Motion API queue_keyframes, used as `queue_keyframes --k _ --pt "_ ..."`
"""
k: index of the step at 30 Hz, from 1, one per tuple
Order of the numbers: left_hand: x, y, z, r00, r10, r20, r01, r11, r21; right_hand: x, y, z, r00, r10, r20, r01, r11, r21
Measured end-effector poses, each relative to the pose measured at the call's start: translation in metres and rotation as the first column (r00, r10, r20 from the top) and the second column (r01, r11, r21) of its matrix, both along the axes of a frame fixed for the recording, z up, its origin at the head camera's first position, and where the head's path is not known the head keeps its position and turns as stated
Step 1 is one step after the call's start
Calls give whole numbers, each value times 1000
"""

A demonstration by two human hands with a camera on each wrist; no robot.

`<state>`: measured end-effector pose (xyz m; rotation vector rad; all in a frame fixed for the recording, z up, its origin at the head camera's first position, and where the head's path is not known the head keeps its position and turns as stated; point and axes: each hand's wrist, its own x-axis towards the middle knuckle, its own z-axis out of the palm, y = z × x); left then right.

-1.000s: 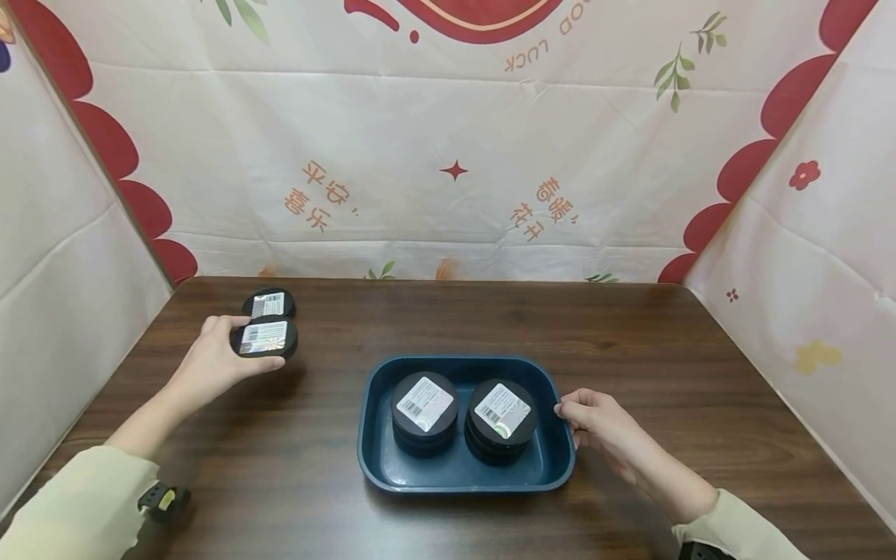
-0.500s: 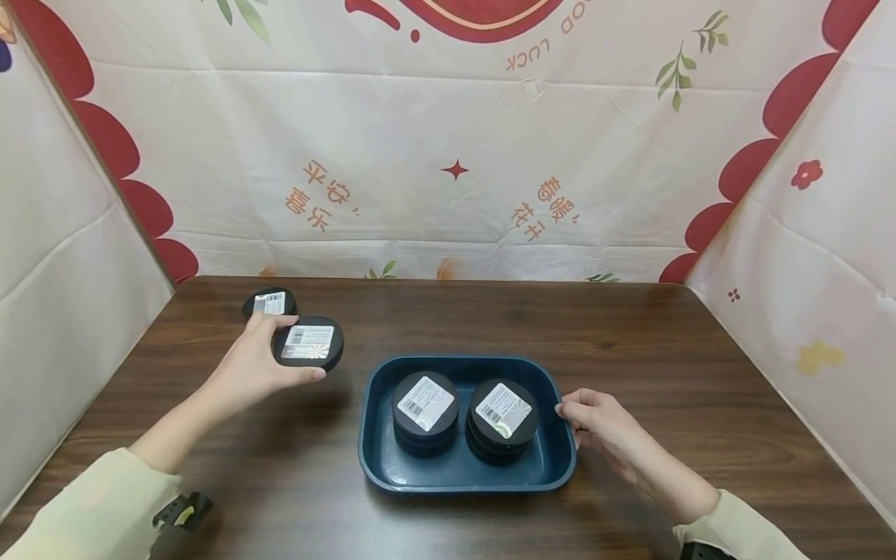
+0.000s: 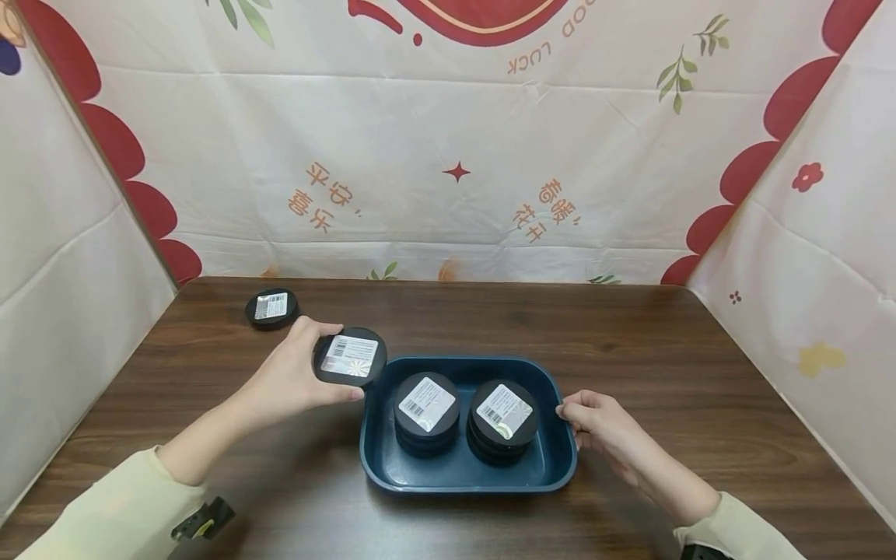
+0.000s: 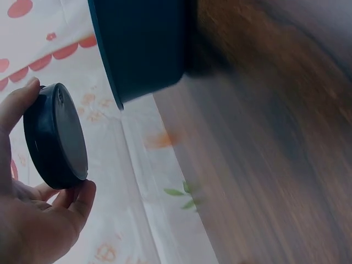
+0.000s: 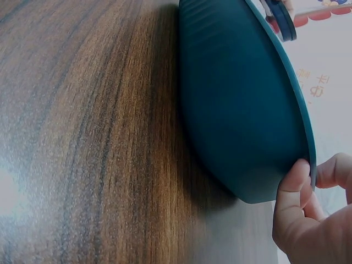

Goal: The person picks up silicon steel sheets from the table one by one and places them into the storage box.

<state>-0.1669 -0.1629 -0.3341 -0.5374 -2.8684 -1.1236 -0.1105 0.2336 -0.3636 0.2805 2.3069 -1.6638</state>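
My left hand (image 3: 290, 381) holds a flat, round black container (image 3: 350, 356) by its sides, thumb on the near side and fingers on the far side. A white barcode label faces up. It hangs above the table by the far left corner of a dark blue tray (image 3: 465, 490); the left wrist view shows the container (image 4: 55, 137) apart from the tray (image 4: 143, 49). Two stacks of similar containers stand in the tray, a left stack (image 3: 425, 408) and a right stack (image 3: 502, 416). My right hand (image 3: 605, 428) pinches the tray's right rim between thumb and fingers, as the right wrist view confirms.
Another labelled black container (image 3: 271, 309) lies at the far left of the brown wooden table (image 3: 630, 334). A white printed cloth (image 3: 420, 124) hangs behind the table and along both sides.
My left hand has carried the container away from the one at the far left, rightward and nearer to me, up to the tray. My right hand and the tray have stayed put.
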Motion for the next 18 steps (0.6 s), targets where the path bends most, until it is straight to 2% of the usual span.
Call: queue_keyframes --k 9,18 --pt "3 26 3 999 -39 27 39 999 -16 1 0 0 1000 2 6 -2 1000 -11" --pt "5 50 -3 990 -132 42 132 991 -7 0 0 -1 1000 -9 -1 9 1000 -21"
